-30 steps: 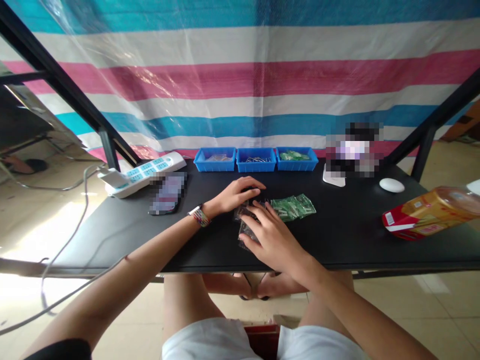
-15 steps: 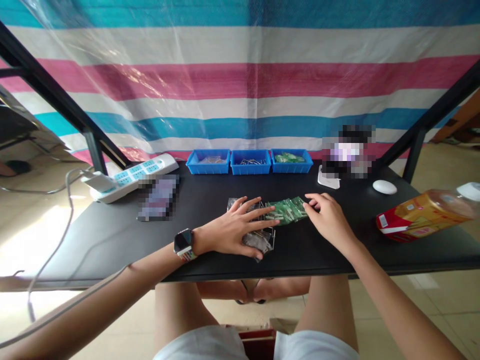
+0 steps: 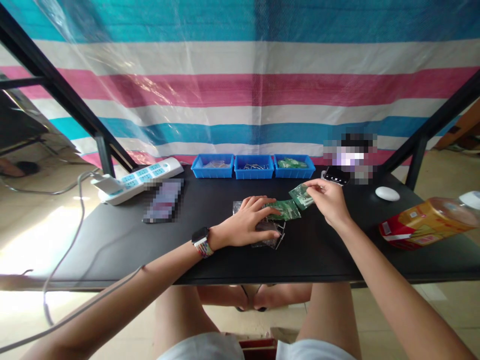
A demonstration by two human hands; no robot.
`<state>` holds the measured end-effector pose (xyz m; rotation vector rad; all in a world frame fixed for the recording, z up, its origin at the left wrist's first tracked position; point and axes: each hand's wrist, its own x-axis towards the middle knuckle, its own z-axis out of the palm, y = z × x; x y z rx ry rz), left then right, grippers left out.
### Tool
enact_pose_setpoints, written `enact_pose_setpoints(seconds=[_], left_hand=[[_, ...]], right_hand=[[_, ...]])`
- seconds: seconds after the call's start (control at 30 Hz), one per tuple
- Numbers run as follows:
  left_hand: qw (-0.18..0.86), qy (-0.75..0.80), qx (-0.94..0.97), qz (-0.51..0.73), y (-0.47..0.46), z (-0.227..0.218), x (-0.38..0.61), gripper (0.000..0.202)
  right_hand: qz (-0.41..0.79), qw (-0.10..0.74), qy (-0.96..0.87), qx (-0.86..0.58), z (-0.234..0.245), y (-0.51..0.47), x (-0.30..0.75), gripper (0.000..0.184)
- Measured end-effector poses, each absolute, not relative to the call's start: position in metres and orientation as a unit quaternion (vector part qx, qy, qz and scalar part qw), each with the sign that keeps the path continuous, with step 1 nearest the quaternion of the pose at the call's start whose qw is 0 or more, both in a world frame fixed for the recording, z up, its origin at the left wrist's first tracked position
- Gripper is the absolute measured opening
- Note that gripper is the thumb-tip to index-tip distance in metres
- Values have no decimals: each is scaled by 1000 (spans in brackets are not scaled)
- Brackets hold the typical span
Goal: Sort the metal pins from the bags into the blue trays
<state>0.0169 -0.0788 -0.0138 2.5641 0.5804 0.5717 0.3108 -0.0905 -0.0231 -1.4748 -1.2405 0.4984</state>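
Observation:
My left hand (image 3: 252,222) lies spread over a small pile in the middle of the table, its fingers stretched out. Under and beside it are green packets (image 3: 288,210), clear plastic packets (image 3: 267,238) and thin silvery pins (image 3: 280,235); the palm hides part of the pile. My right hand (image 3: 330,200) pinches a single green packet (image 3: 300,196) between thumb and fingers, tilted, just off the right end of the other green ones. What is inside the packets is too small to name for certain.
Three blue bins stand at the back: one with clear packets (image 3: 212,170), one with metal pins (image 3: 254,173), one with green packets (image 3: 294,171). At left are a power strip (image 3: 142,179) and a phone (image 3: 164,201). A white mouse (image 3: 387,194) and a bottle (image 3: 422,222) sit at right.
My right hand has pulled one green packet away from the rest, moving up and to the right. My left hand remains on the pile with its fingers drawn closer together.

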Motion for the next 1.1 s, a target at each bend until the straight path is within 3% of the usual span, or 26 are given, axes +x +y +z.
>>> enact_pose_setpoints(seconds=[0.17, 0.33, 0.47, 0.63, 0.73, 0.93, 1.1], left_hand=[[295, 273, 870, 288, -63, -3, 27, 40], [365, 366, 765, 385, -29, -11, 43, 40], [441, 322, 711, 444, -7, -19, 43, 33], [481, 301, 685, 456, -7, -18, 34, 37], [464, 320, 688, 457, -15, -18, 31, 43], [480, 367, 692, 394, -25, -12, 29, 75], [509, 373, 664, 402, -27, -7, 28, 68]], right_hand=[[228, 594, -494, -592, -11, -66, 291, 27], [395, 634, -412, -522, -11, -38, 256, 29], [488, 619, -409, -459, -9, -28, 239, 31], [556, 542, -480, -409, -6, -32, 231, 43], [535, 538, -506, -410, -10, -34, 230, 43], [394, 579, -588, -405, -13, -42, 226, 31], [231, 574, -696, -365, -7, -54, 223, 9]])
